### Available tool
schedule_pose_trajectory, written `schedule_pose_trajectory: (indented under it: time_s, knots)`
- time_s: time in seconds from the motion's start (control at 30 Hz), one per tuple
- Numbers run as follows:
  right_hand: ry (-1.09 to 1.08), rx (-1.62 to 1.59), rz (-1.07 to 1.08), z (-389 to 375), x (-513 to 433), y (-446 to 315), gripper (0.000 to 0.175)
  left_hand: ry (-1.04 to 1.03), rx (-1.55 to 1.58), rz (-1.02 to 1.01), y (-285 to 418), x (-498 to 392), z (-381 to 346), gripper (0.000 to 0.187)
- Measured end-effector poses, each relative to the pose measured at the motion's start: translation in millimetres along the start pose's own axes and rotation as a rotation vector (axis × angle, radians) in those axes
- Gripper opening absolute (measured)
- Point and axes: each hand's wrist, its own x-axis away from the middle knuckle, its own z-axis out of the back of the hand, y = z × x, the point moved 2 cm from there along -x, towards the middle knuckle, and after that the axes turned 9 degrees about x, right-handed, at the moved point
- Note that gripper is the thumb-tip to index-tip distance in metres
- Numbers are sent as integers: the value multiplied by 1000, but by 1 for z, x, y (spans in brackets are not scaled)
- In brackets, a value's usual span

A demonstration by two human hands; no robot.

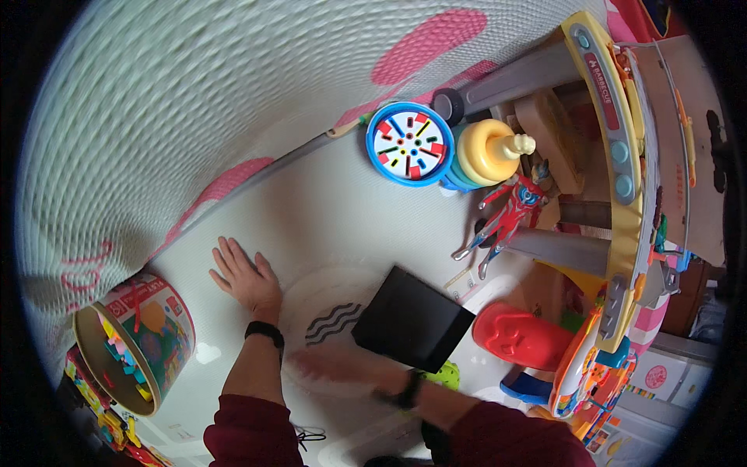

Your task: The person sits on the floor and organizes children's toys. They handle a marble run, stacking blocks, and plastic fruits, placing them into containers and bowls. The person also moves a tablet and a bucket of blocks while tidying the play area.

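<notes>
My left hand (248, 283) rests palm down on the pale play mat (309, 216), fingers spread and nothing held. A dark band circles that wrist. Motion blurs my right hand (335, 368), which is over the mat near its printed wavy lines (332, 323); its fingers cannot be made out. Just beyond it lies a black square box or panel (414, 318) with a glossy top. Partly hidden beneath the right wrist and that black object is a green item with holes (445, 375). A cardboard tub (175, 327) of colourful plastic pieces lies tipped to the left of my left hand.
A blue-rimmed round toy (410, 144), a yellow ring stacker (487, 153) and a red-and-silver action figure (510, 213) stand or lean before a toy barbecue stand (618, 146). A red plastic toy (519, 337) is at right. A padded wall (192, 105) borders the mat.
</notes>
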Motion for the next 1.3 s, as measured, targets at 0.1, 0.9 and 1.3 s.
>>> schedule_pose_trajectory:
  time_s: [0.1, 0.9, 1.3]
  knots:
    - [399, -17, -546, 152, -3, 90, 37, 10, -12, -19, 4, 0, 4, 57]
    - [265, 835, -238, 205, -137, 213, 32, -28, -45, -22, -1, 0, 1, 59]
    - [19, 1162, -375, 189, -133, 224, 34, -23, -49, -20, -1, 0, -2, 59]
